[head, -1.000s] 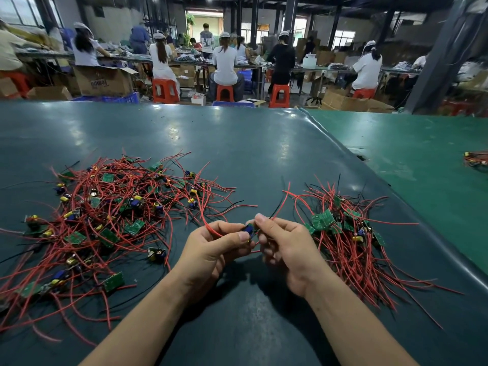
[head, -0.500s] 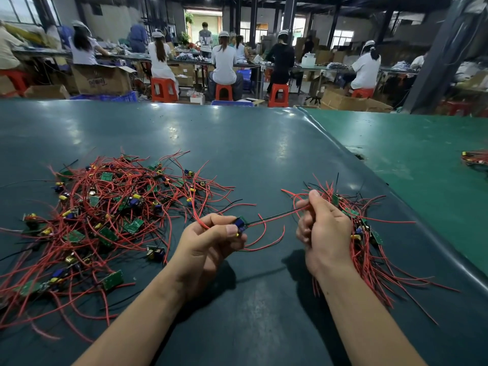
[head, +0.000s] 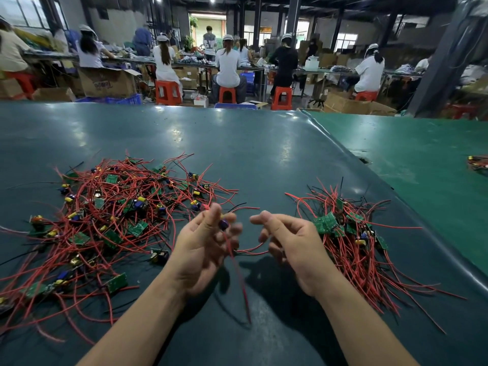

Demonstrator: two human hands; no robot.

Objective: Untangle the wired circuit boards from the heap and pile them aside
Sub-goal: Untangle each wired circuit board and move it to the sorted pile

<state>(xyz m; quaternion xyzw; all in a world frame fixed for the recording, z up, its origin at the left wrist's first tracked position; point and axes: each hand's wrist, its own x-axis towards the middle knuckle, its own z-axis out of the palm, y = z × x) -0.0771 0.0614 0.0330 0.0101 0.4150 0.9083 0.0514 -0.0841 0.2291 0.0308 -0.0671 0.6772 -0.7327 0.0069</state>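
1. We see both hands back together over the near middle of the surface point(head: 264, 143). Half a second ago the right hand point(head: 293, 244) was out over the sorted pile point(head: 351, 239) on the right, drawing a wire sideways; now it has returned toward the centre and sits just beside the left hand point(head: 203, 247).

2. The left hand's grip is grasping a wired circuit board point(head: 224, 224): a small blue part shows between thumb and fingers, and its red wires point(head: 239, 276) trail down toward us and across to the right hand. The fingers are motion-blurred, so we cannot tell exactly how they lie.

3. The right hand's fingers are curled, with a red wire passing under them. Whether that grip is clenched on the wire or merely brushing it, we cannot tell.

4. We judge that the board is free of the heap point(head: 105, 223) on the left, since its wires hang clear, but it has not yet joined the pile. The step in hand looks like gathering its leads before setting it aside to the right.

5. The heap remains much larger and more spread than the pile, so we judge that most of the task is still ahead.

6. As for containers, there are none on our surface; heap and pile lie directly on it. In the far background, cardboard boxes point(head: 105, 81) stand by other benches, their contents not visible to us.
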